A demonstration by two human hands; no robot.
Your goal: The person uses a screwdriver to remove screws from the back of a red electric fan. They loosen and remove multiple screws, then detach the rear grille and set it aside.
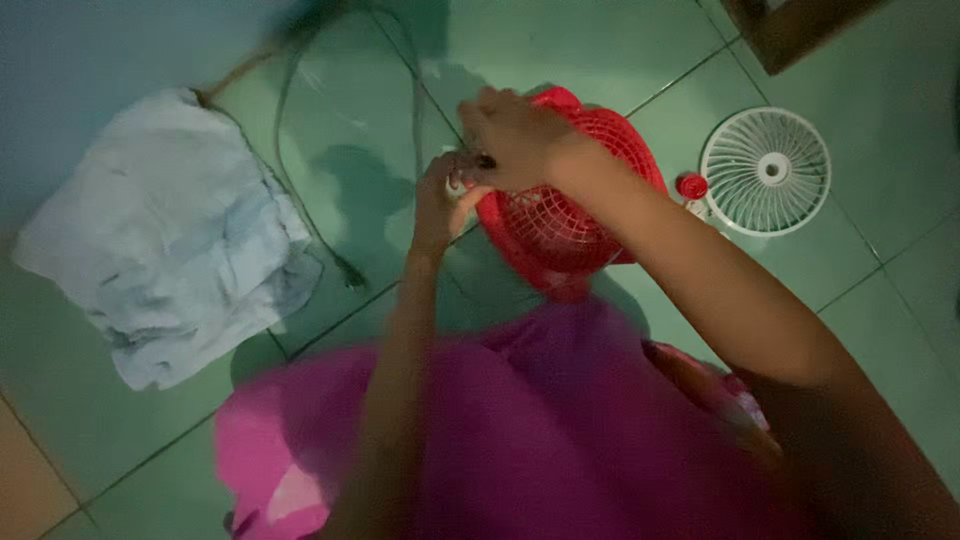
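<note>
Hands meet over a red fan housing (560,225): right hand (515,140) closed on its upper rim, left hand (440,205) pinching a small pale part at its edge. Housing is round, red plastic grille, tilted above green tiled floor (600,60). Nearby: small red cap (691,185), white fan grille (766,171), crumpled pale cloth (170,235), dark cord (300,200).

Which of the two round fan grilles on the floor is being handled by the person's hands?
The red grille: both the left hand and right hand are on it. The white grille lies flat and untouched on the green tiles, off to the side.
</note>
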